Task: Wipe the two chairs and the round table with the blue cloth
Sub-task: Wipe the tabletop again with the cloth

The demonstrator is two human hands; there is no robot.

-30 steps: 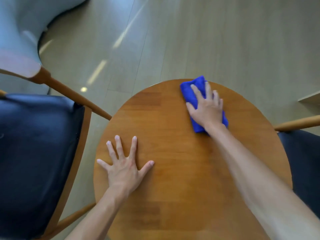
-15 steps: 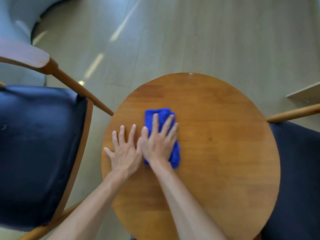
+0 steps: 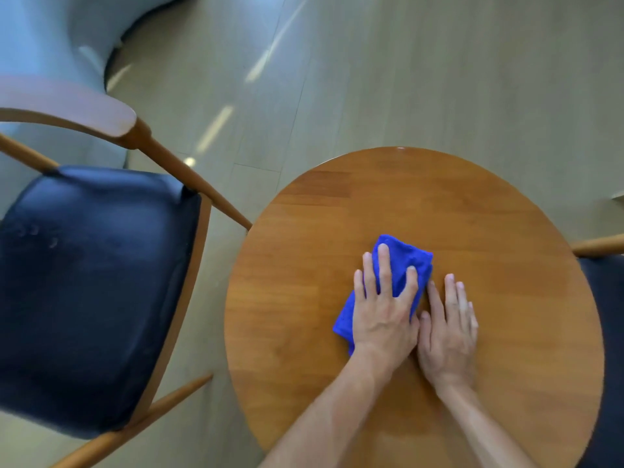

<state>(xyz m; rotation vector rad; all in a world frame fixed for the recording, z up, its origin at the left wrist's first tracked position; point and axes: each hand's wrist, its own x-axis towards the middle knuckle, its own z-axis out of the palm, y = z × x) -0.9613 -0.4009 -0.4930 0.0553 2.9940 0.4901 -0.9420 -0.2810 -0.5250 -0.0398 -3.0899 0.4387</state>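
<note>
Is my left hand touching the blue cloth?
Touching. The head view shows the left hand flat on the blue cloth, fingers spread across it.

We see the blue cloth (image 3: pixel 401 265) lying folded on the round wooden worktop (image 3: pixel 506 332). Our left hand (image 3: pixel 383 312) presses flat on it with straight fingers. Our right hand (image 3: pixel 447 332) lies flat on the bare wood just beside it, touching the left. A dark-seated wooden chair (image 3: pixel 91 292) stands at the left; another chair (image 3: pixel 604 298) shows at the right edge.
</note>
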